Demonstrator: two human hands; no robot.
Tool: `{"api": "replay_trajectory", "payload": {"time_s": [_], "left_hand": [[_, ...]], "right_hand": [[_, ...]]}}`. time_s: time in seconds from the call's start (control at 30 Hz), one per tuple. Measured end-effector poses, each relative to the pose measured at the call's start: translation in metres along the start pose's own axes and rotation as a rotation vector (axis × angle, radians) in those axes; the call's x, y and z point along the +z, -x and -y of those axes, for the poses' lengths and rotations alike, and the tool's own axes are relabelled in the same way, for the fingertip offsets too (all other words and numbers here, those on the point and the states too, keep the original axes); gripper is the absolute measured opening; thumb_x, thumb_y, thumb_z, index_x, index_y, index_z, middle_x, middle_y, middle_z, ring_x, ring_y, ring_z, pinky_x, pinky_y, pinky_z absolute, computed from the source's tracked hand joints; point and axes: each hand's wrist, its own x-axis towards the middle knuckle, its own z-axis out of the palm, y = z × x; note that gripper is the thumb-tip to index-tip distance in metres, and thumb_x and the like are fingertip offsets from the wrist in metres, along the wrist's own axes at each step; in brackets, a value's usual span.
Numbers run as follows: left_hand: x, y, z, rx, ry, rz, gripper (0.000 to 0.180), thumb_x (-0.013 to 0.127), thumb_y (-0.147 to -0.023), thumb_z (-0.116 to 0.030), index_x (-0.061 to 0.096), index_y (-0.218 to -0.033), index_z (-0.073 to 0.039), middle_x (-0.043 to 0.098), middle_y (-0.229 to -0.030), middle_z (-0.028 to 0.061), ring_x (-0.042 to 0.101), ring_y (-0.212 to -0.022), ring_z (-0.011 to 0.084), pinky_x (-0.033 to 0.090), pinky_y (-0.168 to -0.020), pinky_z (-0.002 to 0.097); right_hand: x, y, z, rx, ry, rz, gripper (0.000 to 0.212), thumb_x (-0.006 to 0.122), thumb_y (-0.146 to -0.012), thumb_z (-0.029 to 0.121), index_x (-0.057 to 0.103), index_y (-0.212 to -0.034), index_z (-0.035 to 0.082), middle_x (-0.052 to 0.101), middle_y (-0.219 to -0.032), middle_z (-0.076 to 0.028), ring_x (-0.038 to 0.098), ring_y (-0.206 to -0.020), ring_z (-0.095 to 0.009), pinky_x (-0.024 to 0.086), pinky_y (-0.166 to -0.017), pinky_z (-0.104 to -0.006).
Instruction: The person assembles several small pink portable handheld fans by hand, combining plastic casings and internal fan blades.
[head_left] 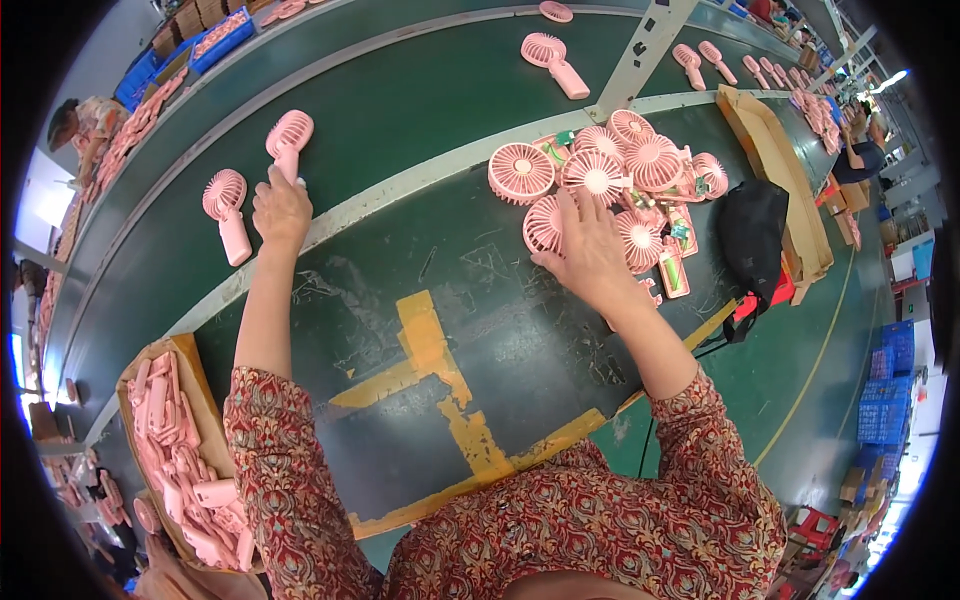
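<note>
Stretched out over the green belt at the left, my left hand (281,210) is closed round the handle of a pink handheld fan (290,134). A second pink handheld fan (227,200) lies on the belt just left of it. My right hand (592,246) rests on a pile of open pink fan heads (653,162) on the workbench, its fingers spread over a round grille (594,174). What lies under its palm is hidden. Small green circuit boards (681,230) and a half housing with a battery (674,275) show among the pile.
A cardboard box (190,370) of pink handle shells stands at the bench's left. At the right are a long cardboard tray (790,190) and a black bag (752,235). More fans (555,65) lie along the belt, and a metal post (643,55) rises at its edge.
</note>
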Motion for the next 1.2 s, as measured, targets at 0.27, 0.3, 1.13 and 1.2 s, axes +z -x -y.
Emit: {"api": "replay_trajectory", "payload": {"time_s": [0.27, 0.3, 1.13, 1.2], "left_hand": [[-0.059, 0.108, -0.091, 0.195, 0.763, 0.457, 0.056, 0.051, -0.087, -0.041, 0.052, -0.115, 0.008, 0.063, -0.096, 0.0247, 0.061, -0.092, 0.0392, 0.047, -0.081, 0.0414], [-0.046, 0.126, -0.085, 0.112, 0.904, 0.663, 0.063, 0.054, -0.086, -0.044, 0.049, -0.121, 0.007, 0.064, -0.092, 0.0209, 0.063, -0.087, 0.0307, 0.049, -0.075, 0.0387], [-0.17, 0.27, 0.04, 0.583, 0.494, 0.343, 0.051, 0.057, -0.065, 0.011, 0.051, -0.114, -0.006, 0.05, -0.121, 0.0167, 0.05, -0.114, 0.0352, 0.04, -0.094, 0.0441], [-0.177, 0.272, 0.043, 0.481, 0.578, 0.409, 0.051, 0.056, -0.066, 0.011, 0.05, -0.115, -0.006, 0.05, -0.122, 0.0175, 0.049, -0.115, 0.0367, 0.04, -0.095, 0.0436]], "right_hand": [[0.008, 0.02, 0.02, 0.005, -0.245, -0.145, 0.068, 0.071, -0.068, 0.015, 0.038, -0.124, -0.006, 0.046, -0.115, -0.026, 0.046, -0.106, -0.04, 0.041, -0.091, -0.0449], [0.011, 0.025, 0.036, -0.013, -0.308, -0.142, 0.069, 0.071, -0.069, 0.017, 0.038, -0.125, -0.006, 0.046, -0.116, -0.026, 0.046, -0.106, -0.04, 0.04, -0.091, -0.045], [0.0, 0.064, 0.069, -0.229, -0.43, 0.539, 0.035, 0.067, -0.078, 0.023, 0.056, -0.104, 0.001, 0.057, -0.099, -0.015, 0.056, -0.091, -0.033, 0.044, -0.077, -0.0393], [-0.005, 0.063, 0.072, -0.227, -0.459, 0.543, 0.033, 0.065, -0.079, 0.021, 0.055, -0.102, 0.001, 0.057, -0.097, -0.016, 0.056, -0.09, -0.034, 0.044, -0.075, -0.0395]]}}
